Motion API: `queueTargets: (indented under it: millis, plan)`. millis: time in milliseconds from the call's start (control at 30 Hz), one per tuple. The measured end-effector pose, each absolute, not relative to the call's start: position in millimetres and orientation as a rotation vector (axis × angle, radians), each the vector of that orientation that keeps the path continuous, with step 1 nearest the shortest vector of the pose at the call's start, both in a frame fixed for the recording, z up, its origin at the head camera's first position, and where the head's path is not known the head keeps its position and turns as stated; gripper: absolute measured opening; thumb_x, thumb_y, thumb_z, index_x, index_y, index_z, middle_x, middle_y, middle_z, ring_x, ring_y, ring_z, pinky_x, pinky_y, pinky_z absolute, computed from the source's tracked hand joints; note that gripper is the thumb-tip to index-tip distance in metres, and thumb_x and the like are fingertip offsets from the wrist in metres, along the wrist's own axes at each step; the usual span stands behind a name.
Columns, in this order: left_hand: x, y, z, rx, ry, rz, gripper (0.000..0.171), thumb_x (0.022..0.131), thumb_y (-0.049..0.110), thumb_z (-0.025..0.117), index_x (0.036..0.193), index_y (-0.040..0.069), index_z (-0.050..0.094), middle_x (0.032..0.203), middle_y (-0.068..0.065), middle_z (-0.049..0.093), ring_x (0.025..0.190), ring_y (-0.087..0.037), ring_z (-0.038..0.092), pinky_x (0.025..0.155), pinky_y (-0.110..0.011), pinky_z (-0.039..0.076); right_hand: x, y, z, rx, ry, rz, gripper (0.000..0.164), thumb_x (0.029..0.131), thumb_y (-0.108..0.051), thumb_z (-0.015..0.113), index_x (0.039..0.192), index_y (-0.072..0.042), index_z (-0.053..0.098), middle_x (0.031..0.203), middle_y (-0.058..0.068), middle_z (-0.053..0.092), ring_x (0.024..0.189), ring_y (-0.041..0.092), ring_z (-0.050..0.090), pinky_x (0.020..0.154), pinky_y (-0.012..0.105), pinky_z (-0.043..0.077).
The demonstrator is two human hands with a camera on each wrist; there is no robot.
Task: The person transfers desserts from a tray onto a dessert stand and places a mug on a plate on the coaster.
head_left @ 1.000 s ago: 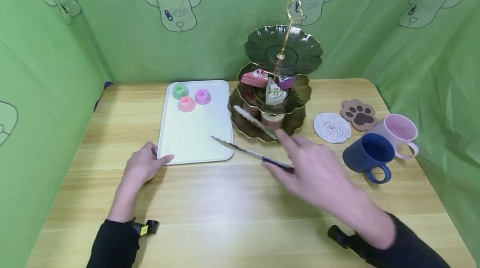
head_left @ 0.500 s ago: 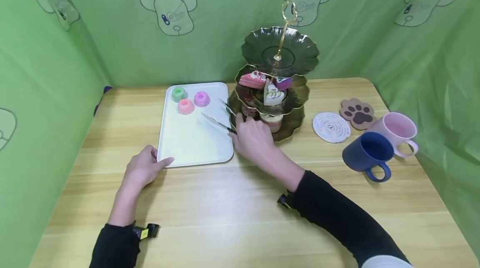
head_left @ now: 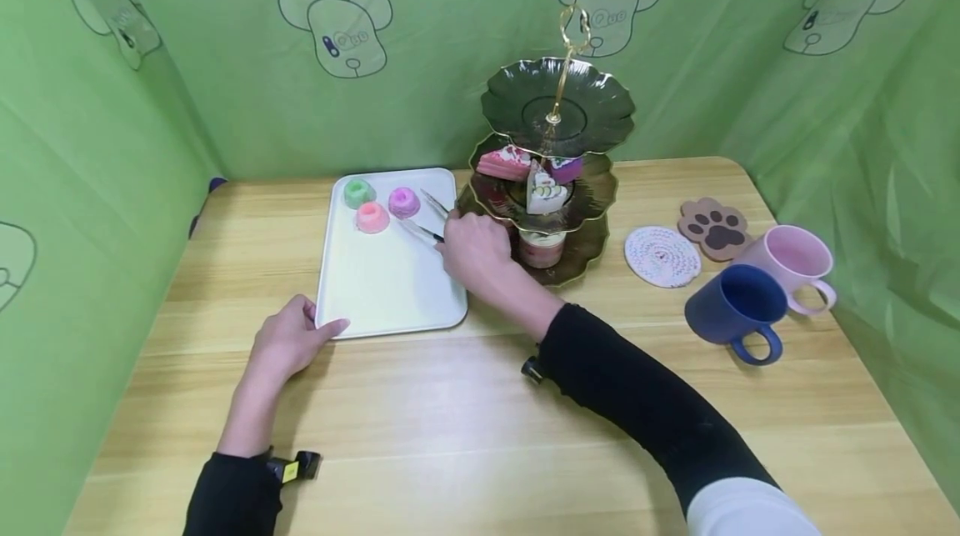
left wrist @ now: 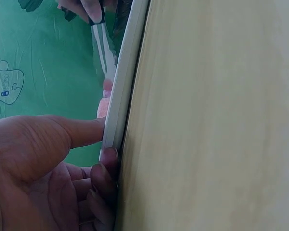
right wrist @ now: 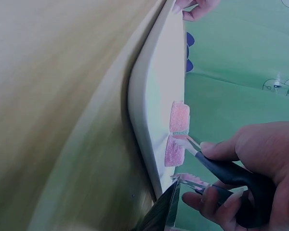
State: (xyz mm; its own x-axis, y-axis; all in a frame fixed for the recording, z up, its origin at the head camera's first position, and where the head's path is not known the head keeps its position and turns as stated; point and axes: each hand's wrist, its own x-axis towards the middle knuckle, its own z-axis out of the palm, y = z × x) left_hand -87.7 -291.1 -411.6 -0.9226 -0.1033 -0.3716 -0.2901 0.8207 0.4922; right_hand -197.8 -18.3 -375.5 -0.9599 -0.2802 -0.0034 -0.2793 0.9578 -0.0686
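- Black sleeves, two of them, cover the person's forearms, reaching from the near side of the table toward the tray.
- The left hand pinches the tray's near left corner, thumb on top and fingers curled beneath.
- The right hand, at the tray's right edge, has its fingers wrapped round the black handle of one pair of tongs; the two metal arms stand apart above the tray, beside its purple cake. Whether they touch it, I cannot tell.
- The white tray lies flat and holds three ring cakes in its far part: one green, one pink, one purple.
- Well right of the tray are two mugs, blue and pink, and two coasters, one round, one paw-shaped.
- Just right of the tray's far half rises a three-tier stand. Its middle tier carries three cake slices; its bottom tier, partly hidden, shows a round cake.
- Beyond the tray hangs a green curtain.
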Motion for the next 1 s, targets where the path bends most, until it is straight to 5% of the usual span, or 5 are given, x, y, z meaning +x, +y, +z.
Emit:
queueTargets:
  millis: [467, 1000]
  plan:
    - [-88.2, -290.7, -412.5, -0.300, 2.664, 0.808, 0.057, 0.099, 0.050, 0.071, 0.111, -0.002, 0.050, 0.089, -0.014, 0.058, 0.074, -0.026, 0.052, 0.064, -0.035, 0.040, -205.6, -24.6, -373.6, -0.481, 3.038, -0.133, 0.042, 0.103, -0.048, 0.067, 0.110, -0.007, 0.070, 0.095, 0.014, 0.071, 0.081, 0.033, 0.071, 0.064, 0.046, 0.058]
    - [-86.4, -291.8, -413.1, -0.291, 2.679, 0.810, 0.057, 0.099, 0.050, 0.071, 0.111, -0.001, 0.050, 0.090, -0.015, 0.059, 0.075, -0.027, 0.054, 0.064, -0.036, 0.041, -116.7, 39.7, -293.5, -0.831, 3.175, -0.261, 0.047, 0.103, -0.046, 0.068, 0.132, -0.008, 0.067, 0.085, 0.007, 0.069, 0.070, 0.029, 0.068, 0.052, 0.043, 0.050]
